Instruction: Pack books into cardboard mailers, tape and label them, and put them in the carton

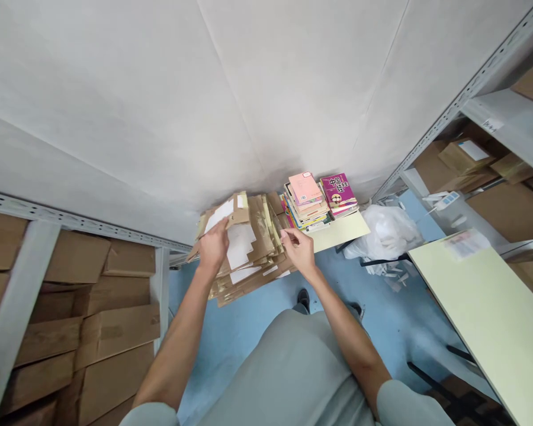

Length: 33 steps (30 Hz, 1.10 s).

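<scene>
A stack of flattened cardboard (263, 228), with white labels and strips of clear tape, lies on the left part of a small table. My left hand (214, 247) is closed on the left edge of the top cardboard piece (238, 216), which carries white labels. My right hand (299, 251) is at the stack's right side, with thumb and forefinger pinched together. Whatever sits between those fingertips is too small to make out. Just beyond the right hand stands a pile of books (305, 198), a pink one on top, beside a purple book (339, 192) on a second pile.
A pale yellow tabletop (342, 231) shows in front of the books. White plastic bags (384, 231) lie to its right. Shelving with cardboard boxes (115, 331) stands on the left; more boxes (466, 157) fill shelves on the right. Another table (488, 307) is at right.
</scene>
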Available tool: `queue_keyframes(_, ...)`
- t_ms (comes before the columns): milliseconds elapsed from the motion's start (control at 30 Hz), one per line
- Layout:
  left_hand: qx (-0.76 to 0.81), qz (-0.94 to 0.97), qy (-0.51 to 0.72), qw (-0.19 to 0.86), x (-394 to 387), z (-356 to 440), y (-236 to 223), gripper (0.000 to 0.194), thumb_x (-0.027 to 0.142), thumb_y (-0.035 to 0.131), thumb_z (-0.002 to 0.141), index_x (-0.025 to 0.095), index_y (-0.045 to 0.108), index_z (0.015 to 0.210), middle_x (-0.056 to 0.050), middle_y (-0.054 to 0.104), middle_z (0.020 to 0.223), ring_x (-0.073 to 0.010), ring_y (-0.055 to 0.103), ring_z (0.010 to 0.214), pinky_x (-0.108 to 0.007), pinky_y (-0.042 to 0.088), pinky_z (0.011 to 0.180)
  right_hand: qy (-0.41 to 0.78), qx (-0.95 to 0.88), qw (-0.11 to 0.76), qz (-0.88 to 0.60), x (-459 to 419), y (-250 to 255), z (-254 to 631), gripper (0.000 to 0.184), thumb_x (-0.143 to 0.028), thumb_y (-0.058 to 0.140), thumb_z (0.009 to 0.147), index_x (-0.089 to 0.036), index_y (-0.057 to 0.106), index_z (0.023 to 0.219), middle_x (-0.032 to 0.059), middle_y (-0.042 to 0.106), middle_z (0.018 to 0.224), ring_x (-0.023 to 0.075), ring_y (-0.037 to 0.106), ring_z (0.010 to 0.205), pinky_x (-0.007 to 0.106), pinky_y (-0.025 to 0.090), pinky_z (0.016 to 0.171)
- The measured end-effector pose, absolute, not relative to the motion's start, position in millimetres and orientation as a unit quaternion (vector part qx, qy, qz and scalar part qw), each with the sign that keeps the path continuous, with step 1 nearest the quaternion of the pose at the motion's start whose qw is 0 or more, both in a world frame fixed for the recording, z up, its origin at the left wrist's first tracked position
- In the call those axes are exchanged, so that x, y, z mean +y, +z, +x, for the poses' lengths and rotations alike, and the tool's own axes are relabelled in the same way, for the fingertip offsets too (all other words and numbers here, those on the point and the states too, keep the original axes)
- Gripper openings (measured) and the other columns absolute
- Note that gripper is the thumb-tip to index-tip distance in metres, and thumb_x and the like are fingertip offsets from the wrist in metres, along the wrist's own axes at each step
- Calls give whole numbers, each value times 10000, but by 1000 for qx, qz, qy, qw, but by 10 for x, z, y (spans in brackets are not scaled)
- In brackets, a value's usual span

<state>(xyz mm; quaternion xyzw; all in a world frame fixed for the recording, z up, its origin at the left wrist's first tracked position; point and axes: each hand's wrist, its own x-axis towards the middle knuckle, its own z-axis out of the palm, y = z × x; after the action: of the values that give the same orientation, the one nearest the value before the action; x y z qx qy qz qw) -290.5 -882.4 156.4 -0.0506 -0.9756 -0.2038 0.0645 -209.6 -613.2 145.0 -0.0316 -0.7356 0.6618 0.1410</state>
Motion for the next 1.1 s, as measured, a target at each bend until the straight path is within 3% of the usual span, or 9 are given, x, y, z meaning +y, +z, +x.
queue_keyframes(100,-951,-19,-260,165,-8803,-2856,2157,402,370,539,1053,122,778,1260,-174,814,1168,-352,771,1118,-456,577,1046,634,-760,143,-4,-5992,1412,-1946,351,-511,602,1036,-227,808,1050,71,823,953,231,776,857,336,630,822)
queue_keyframes(233,-883,44,-414,215,-8621,-2811,2678,433,547,759,920,141,810,1062,-92,825,967,-307,780,957,-354,627,850,627,-758,163,-74,-5555,1236,-1647,363,-524,630,1017,-215,809,1078,100,837,1037,250,794,942,359,645,852)
queue_keyframes(367,-781,66,-614,95,-8132,-2892,2716,608,646,940,662,150,803,984,-83,842,957,-272,780,837,-346,649,718,612,-724,239,-209,-4923,1116,-1314,444,-595,702,957,-189,798,1110,141,834,1076,282,790,974,421,649,881)
queue_keyframes(467,-721,36,-690,-45,-7537,-2935,2574,748,650,1020,505,130,808,998,-106,844,920,-284,794,812,-393,674,743,597,-687,300,-287,-4431,1162,-991,521,-633,738,921,-180,784,1175,175,823,1160,310,784,1046,459,651,901)
queue_keyframes(600,-691,-20,-693,-202,-6539,-2840,2371,793,597,1072,415,115,813,989,-130,843,898,-339,814,879,-453,694,793,578,-644,360,-349,-3821,1323,-428,596,-655,767,892,-186,766,1260,196,799,1271,340,769,1154,498,651,947)
queue_keyframes(833,-624,-180,-643,-406,-4715,-2263,2218,748,658,1022,552,136,808,1042,-146,851,1023,-353,821,982,-467,689,878,582,-575,426,-385,-2972,1593,734,639,-625,817,883,-213,717,1361,167,793,1316,335,763,1213,505,632,1040)
queue_keyframes(1100,-613,-278,-550,-493,-3096,-1363,2025,750,695,1003,550,144,806,1019,-142,852,983,-369,816,992,-494,671,922,522,-556,490,-422,-2163,1625,1945,490,-641,768,915,-232,708,1176,126,837,1082,286,795,979,433,644,897)
